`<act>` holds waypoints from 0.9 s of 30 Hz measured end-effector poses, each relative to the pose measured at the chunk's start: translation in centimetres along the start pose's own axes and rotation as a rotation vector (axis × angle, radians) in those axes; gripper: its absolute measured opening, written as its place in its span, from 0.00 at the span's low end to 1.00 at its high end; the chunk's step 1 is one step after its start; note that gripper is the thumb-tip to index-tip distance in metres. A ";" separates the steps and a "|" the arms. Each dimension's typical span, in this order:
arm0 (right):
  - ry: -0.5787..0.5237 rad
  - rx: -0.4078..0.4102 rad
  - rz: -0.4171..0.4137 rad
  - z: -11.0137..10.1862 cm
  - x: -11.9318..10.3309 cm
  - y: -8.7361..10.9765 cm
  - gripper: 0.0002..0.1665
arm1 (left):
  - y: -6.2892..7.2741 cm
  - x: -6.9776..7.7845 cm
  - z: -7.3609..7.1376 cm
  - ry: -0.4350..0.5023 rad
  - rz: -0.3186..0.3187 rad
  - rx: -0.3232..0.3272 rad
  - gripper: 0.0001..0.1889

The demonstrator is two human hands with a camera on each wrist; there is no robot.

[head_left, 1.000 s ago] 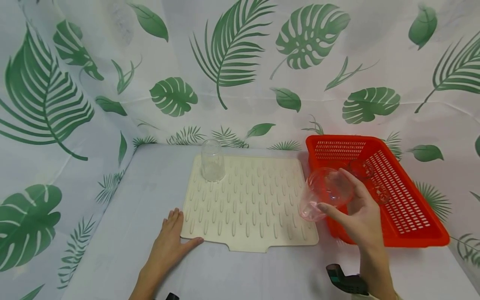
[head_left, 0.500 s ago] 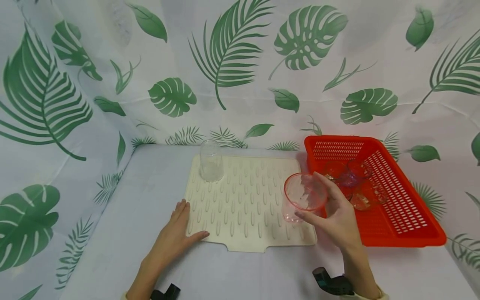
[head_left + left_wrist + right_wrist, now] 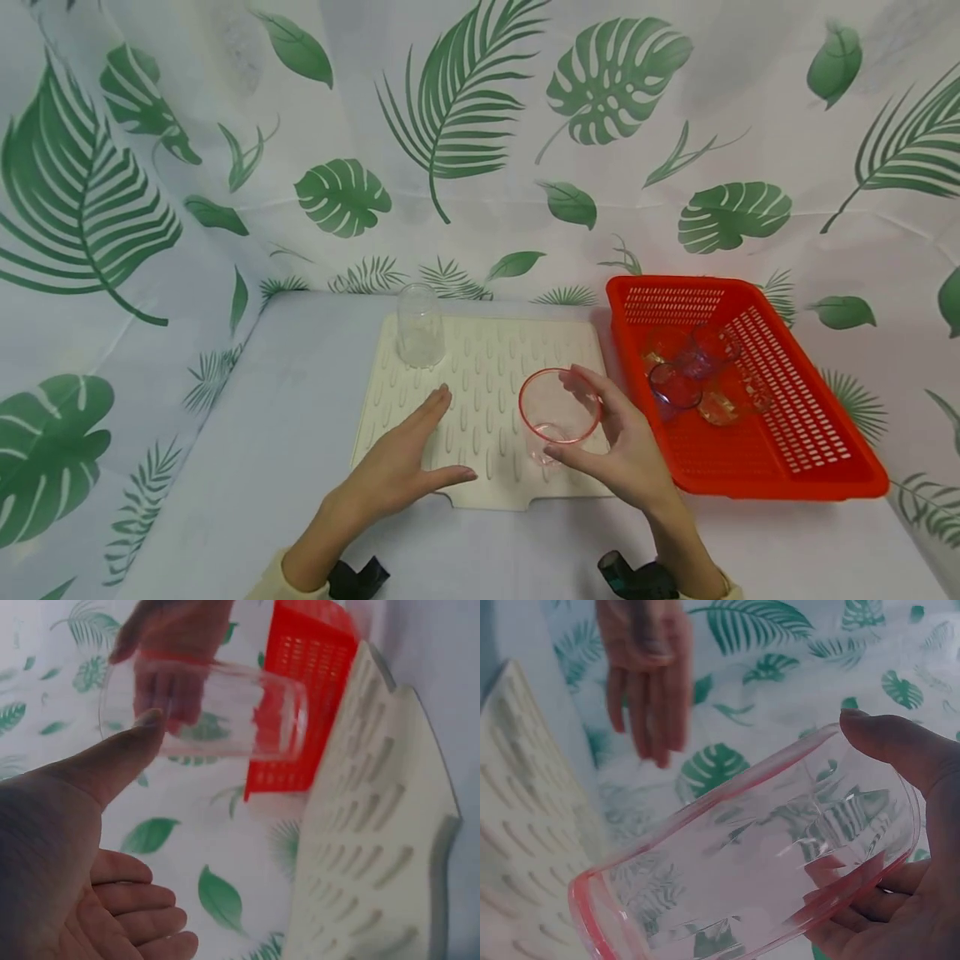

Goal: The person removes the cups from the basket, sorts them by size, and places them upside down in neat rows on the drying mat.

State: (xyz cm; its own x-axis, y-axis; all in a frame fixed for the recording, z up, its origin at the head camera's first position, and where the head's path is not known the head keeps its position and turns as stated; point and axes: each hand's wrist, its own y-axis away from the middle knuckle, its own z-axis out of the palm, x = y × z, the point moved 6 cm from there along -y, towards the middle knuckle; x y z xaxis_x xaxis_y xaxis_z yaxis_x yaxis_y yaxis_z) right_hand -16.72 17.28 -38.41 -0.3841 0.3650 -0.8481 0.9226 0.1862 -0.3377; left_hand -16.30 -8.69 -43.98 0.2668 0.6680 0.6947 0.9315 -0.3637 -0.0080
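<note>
My right hand (image 3: pixel 626 454) holds a clear drinking glass with a red rim (image 3: pixel 557 412), fingers on the far side and thumb on the near side. The glass stands mouth up over the cream ridged drying mat (image 3: pixel 491 496). In the right wrist view, the see-through glass (image 3: pixel 757 847) fills the foreground. My left hand (image 3: pixel 401 467) hovers over the mat's left part, fingers straight, thumb spread, holding nothing. In the left wrist view, its thumb overlaps the glass (image 3: pixel 225 705). Toward the mat's back left corner stands another clear glass (image 3: pixel 420 333).
To the right of the mat, a red slotted plastic basket (image 3: pixel 780 483) contains several tinted glasses, one of them a purple-rimmed glass (image 3: pixel 677 387). A white cloth with green leaves (image 3: pixel 465 250) forms the wall behind and to the left.
My right hand has carried the red-rimmed glass left from beside the basket and turned it from tilted to mouth up. My left hand has left the mat's edge and moved right toward the glass.
</note>
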 end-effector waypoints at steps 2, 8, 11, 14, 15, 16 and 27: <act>-0.006 -0.036 0.003 0.7 0.1 0.1 0.55 | -0.1 0.8 0.0 0.038 0.033 -0.003 0.56; -0.044 -0.124 -0.016 2.6 0.0 0.2 0.54 | -0.4 2.8 -0.1 0.140 0.136 0.026 0.52; -0.103 -0.162 -0.029 3.2 0.0 0.3 0.54 | -0.7 3.5 -0.1 0.203 0.190 0.044 0.49; -0.148 -0.189 -0.041 3.7 -0.1 0.4 0.55 | -0.9 4.0 0.0 0.281 0.258 0.043 0.47; -0.155 -0.194 -0.043 3.8 -0.1 0.4 0.55 | -1.0 4.1 0.1 0.303 0.282 0.040 0.46; -0.159 -0.198 -0.048 3.9 -0.1 0.4 0.55 | -1.0 4.3 0.2 0.324 0.308 0.037 0.46; -0.170 -0.230 -0.071 4.8 -0.4 0.6 0.55 | -0.9 4.3 0.3 0.365 0.341 0.038 0.48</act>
State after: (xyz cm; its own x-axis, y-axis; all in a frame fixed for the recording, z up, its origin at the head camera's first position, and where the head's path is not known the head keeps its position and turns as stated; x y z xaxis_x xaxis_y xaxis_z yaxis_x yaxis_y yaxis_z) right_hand -15.87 12.87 -40.27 -0.4181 0.1892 -0.8885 0.8543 0.4145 -0.3137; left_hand -15.94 -5.29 -41.22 0.4597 0.2420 0.8545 0.8168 -0.4930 -0.2997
